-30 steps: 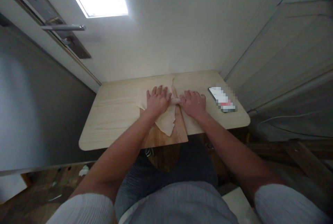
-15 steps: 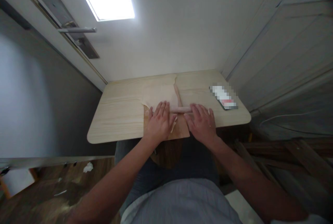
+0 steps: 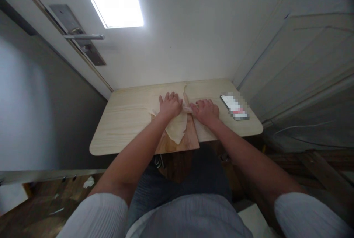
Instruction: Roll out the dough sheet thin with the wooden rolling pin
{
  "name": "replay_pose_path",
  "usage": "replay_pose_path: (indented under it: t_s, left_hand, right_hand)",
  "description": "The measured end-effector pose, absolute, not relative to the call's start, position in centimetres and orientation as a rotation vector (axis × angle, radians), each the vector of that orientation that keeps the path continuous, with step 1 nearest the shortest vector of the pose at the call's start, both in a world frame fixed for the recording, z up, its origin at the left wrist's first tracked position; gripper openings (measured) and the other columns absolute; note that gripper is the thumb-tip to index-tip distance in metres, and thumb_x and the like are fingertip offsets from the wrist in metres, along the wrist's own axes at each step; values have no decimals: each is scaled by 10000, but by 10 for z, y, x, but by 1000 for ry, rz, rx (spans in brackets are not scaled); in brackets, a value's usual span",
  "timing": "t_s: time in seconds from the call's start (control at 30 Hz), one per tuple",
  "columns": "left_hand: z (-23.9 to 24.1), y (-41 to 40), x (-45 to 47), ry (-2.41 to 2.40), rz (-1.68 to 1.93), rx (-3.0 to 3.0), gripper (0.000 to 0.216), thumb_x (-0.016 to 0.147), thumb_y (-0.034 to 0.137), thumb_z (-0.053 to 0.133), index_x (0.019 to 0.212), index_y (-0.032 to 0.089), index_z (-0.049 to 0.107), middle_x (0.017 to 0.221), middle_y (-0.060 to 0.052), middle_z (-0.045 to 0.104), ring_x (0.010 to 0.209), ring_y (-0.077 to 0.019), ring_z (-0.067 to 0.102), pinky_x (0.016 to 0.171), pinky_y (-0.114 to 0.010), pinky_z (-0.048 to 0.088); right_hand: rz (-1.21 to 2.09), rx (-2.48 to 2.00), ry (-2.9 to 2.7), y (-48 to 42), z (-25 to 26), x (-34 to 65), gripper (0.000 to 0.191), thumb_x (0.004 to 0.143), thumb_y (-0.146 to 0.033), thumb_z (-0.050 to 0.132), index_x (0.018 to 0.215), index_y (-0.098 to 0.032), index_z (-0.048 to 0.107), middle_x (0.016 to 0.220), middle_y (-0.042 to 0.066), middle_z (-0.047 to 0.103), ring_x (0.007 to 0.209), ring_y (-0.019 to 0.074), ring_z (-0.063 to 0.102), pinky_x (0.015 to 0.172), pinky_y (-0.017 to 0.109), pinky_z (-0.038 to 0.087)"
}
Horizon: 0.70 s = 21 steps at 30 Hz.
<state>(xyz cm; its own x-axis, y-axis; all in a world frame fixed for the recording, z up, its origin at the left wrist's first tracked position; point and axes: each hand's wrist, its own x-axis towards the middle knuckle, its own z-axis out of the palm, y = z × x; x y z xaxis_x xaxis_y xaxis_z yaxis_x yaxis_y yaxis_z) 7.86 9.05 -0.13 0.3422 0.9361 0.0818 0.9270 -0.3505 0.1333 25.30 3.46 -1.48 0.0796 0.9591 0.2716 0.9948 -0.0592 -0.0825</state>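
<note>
A thin sheet of pale dough (image 3: 177, 127) lies over a brown wooden board (image 3: 185, 143) on a small light-wood table (image 3: 127, 120). A rolling pin (image 3: 188, 109) rests across the dough, mostly hidden beneath my palms. My left hand (image 3: 170, 106) presses on its left end with fingers stretched forward. My right hand (image 3: 205, 110) presses on its right end, fingers also flat and spread. Neither hand grips the pin.
A phone (image 3: 234, 107) lies on the table's right side. A white door with a metal handle (image 3: 83, 37) stands at the left, a wall behind. The board overhangs the table's near edge above my lap. Wooden floor lies below at the left.
Both hands and the rolling pin moved away from me, from near the table's front edge to mid-table, leaving the near part of the dough showing again. The camera view shifted slightly.
</note>
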Motion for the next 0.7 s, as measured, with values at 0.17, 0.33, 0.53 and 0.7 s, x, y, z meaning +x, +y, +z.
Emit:
replay_pose_path:
  t_s: [0.17, 0.33, 0.53, 0.7]
  left_hand:
    - [-7, 112, 77, 1743, 209, 2542, 579, 997, 381, 295, 1551, 239, 385, 1652, -110, 342, 1522, -356, 264, 1203, -689, 177]
    - [1, 120, 85, 1690, 316, 2595, 557, 1002, 437, 332, 1523, 257, 412, 1615, -98, 398, 1500, -321, 299, 1213, -630, 207]
    - [7, 142, 94, 1738, 347, 2484, 535, 1036, 481, 264, 1466, 250, 482, 1539, -99, 500, 1419, -291, 415, 1196, -568, 269]
    - [-3, 137, 83, 1787, 396, 2485, 525, 1044, 474, 262, 1424, 215, 515, 1475, -129, 550, 1379, -299, 447, 1183, -559, 285]
  right_hand:
    - [-105, -2127, -2042, 36, -10, 275, 666, 996, -694, 321, 933, -185, 746, 1032, 135, 740, 989, 274, 637, 753, 338, 406]
    - [58, -2044, -2231, 25, -20, 292, 677, 926, -791, 365, 899, -227, 739, 844, 71, 743, 743, 218, 641, 604, 313, 293]
    - [-64, -1935, -2314, 43, -19, 286, 636, 922, -775, 423, 953, -224, 739, 996, 87, 737, 899, 240, 646, 676, 310, 340]
    - [-29, -1968, -2234, 58, -14, 278, 549, 1043, -577, 320, 1095, -214, 729, 1114, 120, 712, 1049, 267, 607, 854, 355, 403]
